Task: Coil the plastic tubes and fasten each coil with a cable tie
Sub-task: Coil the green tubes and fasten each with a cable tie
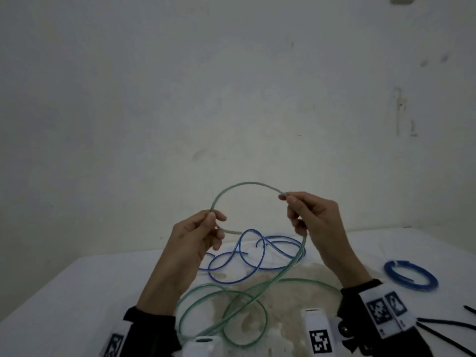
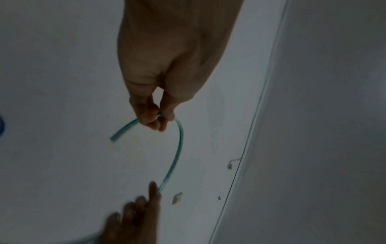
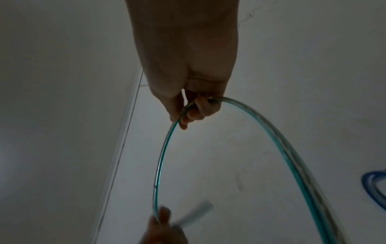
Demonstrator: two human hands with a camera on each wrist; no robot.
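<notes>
Pinching a springy, light green tube (image 1: 247, 185) apart, left hand (image 1: 198, 238) near its end, right hand (image 1: 316, 222) farther along, ready for coiling.

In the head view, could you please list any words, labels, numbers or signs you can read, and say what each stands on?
None: no words, brand names or numbers show in any view.
The wrist bands bear only black-and-white square marker patterns, without letters.
A small mark beside one marker is too blurred to read.
The wall, the table and the tubes bear no print.
</notes>
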